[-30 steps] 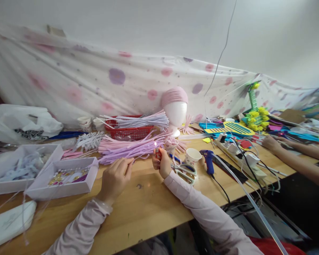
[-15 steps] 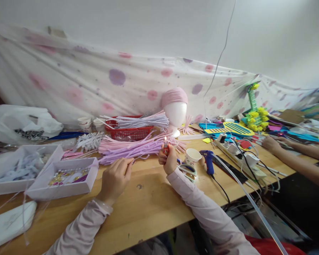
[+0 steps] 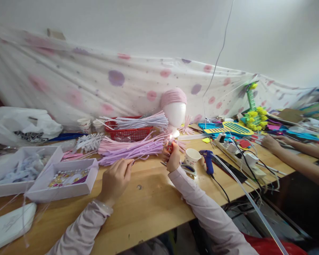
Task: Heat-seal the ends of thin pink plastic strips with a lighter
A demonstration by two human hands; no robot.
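My right hand [image 3: 172, 159] is closed round a red lighter [image 3: 170, 146] with a small flame burning at its top, held over the wooden table [image 3: 149, 205] beside a pile of pink and lilac strips [image 3: 130, 148]. My left hand [image 3: 116, 179] is closed in a pinch on a thin, barely visible strand that runs toward the lighter. Both sleeves are pale pink.
White trays [image 3: 61, 179] of beads and trims stand at the left. A red basket [image 3: 130, 131], a foam head with a pink cap [image 3: 175, 108], a paper cup [image 3: 191, 156], scissors [image 3: 187, 169], a blue glue gun [image 3: 207, 161] and a power strip [image 3: 239, 152] lie around. Another person's arms [image 3: 289, 156] work at right.
My right hand has carried the lit lighter to the right and a little farther away. My left hand has stayed in place with its pinch.
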